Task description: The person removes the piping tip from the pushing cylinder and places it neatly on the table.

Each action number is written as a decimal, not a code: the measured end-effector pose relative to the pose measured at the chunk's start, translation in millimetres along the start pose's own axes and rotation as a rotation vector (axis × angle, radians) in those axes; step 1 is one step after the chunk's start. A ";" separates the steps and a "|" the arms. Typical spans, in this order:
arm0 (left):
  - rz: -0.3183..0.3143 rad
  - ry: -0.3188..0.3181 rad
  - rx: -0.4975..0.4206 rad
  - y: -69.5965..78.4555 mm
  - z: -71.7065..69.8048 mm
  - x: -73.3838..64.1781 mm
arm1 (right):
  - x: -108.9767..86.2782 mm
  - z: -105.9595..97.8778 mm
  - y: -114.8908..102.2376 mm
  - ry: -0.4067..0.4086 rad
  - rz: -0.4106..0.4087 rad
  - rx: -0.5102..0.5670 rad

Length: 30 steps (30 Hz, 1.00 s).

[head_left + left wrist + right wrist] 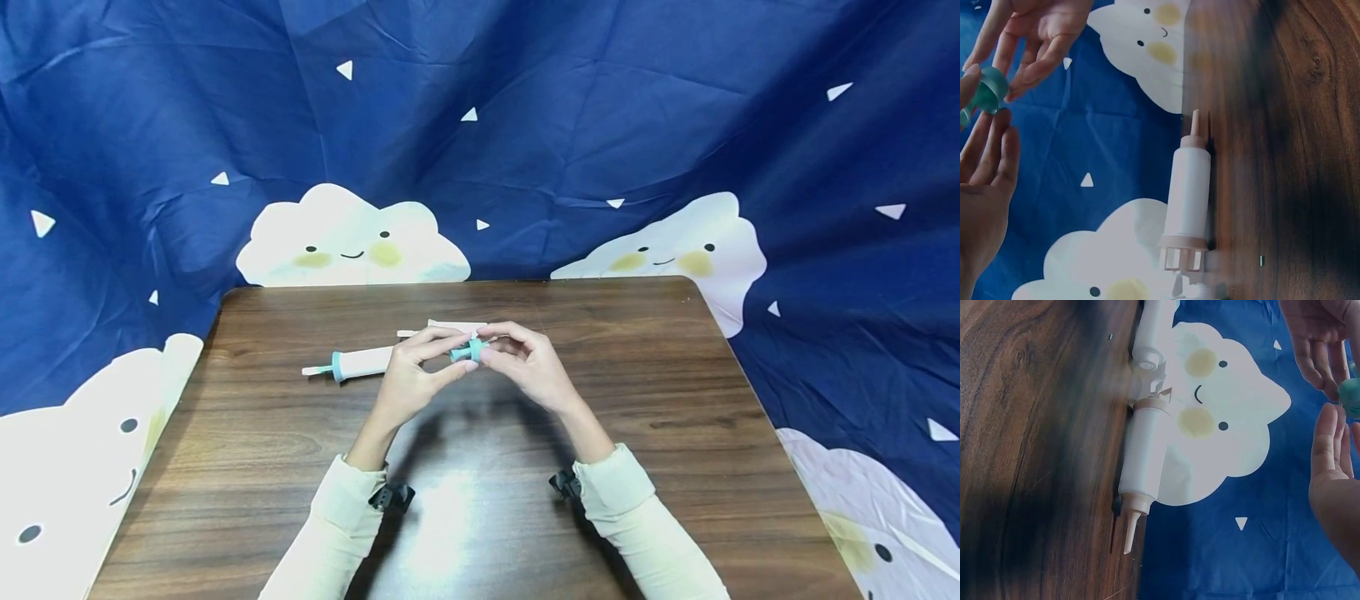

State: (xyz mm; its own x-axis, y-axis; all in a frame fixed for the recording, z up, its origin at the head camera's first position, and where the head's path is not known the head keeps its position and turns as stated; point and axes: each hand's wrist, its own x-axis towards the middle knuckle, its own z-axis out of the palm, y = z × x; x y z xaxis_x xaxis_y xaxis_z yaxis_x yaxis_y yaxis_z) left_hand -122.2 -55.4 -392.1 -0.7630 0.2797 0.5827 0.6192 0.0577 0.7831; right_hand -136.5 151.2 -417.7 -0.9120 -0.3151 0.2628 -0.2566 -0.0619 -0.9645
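Observation:
Both hands meet above the far part of the table. My left hand pinches a small teal plastic piece from the left with thumb and fingertips. From the other side my right hand pinches it too, fingers bent. In the left wrist view the teal piece shows a round, hollow, cup-like end. Behind the left hand lies a white tube with a teal collar and a thin stem; its right end is hidden. A white tube with pinkish ends and a slim nozzle lies on the table beyond the hands.
The wooden table ends at a blue curtain printed with clouds. Another white part lies behind the fingers near the far edge. One tiny green bit rests on the wood.

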 end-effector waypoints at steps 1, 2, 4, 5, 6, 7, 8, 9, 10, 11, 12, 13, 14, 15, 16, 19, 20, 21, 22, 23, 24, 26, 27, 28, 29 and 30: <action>0.003 0.000 0.000 -0.1 0.0 0.1 | -0.1 0.4 0.0 -0.008 0.002 0.000; 0.005 0.000 0.001 0.2 0.1 0.4 | -0.2 0.8 0.0 -0.018 0.005 0.004; 0.005 0.000 0.004 0.7 0.0 0.7 | -0.2 1.4 0.2 -0.034 0.006 0.010; 0.003 0.000 0.007 0.9 0.0 0.7 | -0.3 1.7 0.0 -0.040 0.009 0.013; 0.001 -0.001 0.009 1.1 0.0 0.7 | -0.4 2.0 -0.1 -0.044 0.011 0.021; -0.003 -0.001 0.011 1.3 -0.1 0.7 | -0.5 2.2 -0.1 -0.046 0.012 0.024; -0.005 -0.002 0.013 1.5 -0.2 0.6 | -0.4 2.4 0.1 -0.046 0.012 0.025; -0.008 -0.002 0.015 1.6 -0.4 0.3 | -0.4 2.5 0.2 -0.045 0.012 0.024; -0.011 -0.004 0.016 1.6 -0.7 0.1 | -0.3 2.6 0.1 -0.043 0.013 0.021; -0.013 -0.005 0.017 1.6 -1.0 -0.2 | -0.5 2.6 -0.2 -0.041 0.015 0.020; -0.018 -0.005 0.015 1.6 -1.4 -0.3 | -0.4 2.6 0.0 -0.038 0.015 0.018; -0.021 -0.004 0.016 1.5 -1.8 -0.5 | -0.4 2.6 0.1 -0.036 0.014 0.016; -0.023 -0.004 0.018 1.1 -2.1 -0.5 | -0.3 2.6 -0.1 -0.034 0.016 0.017; -0.027 -0.002 0.021 0.9 -2.6 -0.8 | -0.4 2.5 -0.3 -0.032 0.018 0.022; -0.032 -0.001 0.023 0.6 -2.9 -1.0 | -0.3 2.4 -0.4 -0.030 0.019 0.025; -0.041 0.008 0.041 -0.1 -4.0 -1.9 | -0.5 1.5 -0.5 -0.027 0.025 0.042; -0.044 0.010 0.048 -0.3 -4.2 -2.3 | -0.5 1.1 -0.4 -0.028 0.025 0.049; -0.047 0.013 0.053 -0.5 -4.5 -3.0 | -0.6 0.6 -0.1 -0.027 0.024 0.050; -0.047 0.015 0.058 -0.8 -4.7 -3.3 | -0.7 0.1 0.0 -0.026 0.023 0.047; -0.048 0.017 0.061 -0.9 -4.9 -3.7 | -0.8 -0.4 0.0 -0.026 0.022 0.045; -0.049 0.018 0.064 -1.1 -5.0 -4.0 | -0.8 -0.8 0.4 -0.025 0.021 0.040; -0.049 0.022 0.067 -1.8 -5.3 -4.4 | -0.9 -1.7 1.1 -0.022 0.020 0.033; -0.053 0.024 0.069 -2.1 -5.4 -4.5 | -1.0 -2.2 1.6 -0.021 0.021 0.027; -0.058 0.026 0.069 -2.3 -5.7 -4.6 | -0.9 -2.6 2.0 -0.020 0.023 0.023; -0.065 0.029 0.069 -2.5 -6.0 -4.9 | -1.0 -3.1 2.3 -0.019 0.026 0.018; -0.072 0.033 0.065 -8.4 -6.3 -6.4 | -1.1 -3.6 2.8 -0.018 0.029 0.012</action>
State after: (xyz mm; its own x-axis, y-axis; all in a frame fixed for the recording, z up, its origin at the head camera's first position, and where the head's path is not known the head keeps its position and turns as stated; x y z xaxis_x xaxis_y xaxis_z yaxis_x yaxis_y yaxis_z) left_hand -123.7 -63.8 -401.0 -0.8109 0.2408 0.5334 0.5726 0.1384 0.8080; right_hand -137.4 154.8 -420.6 -0.9130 -0.3337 0.2346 -0.2263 -0.0641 -0.9719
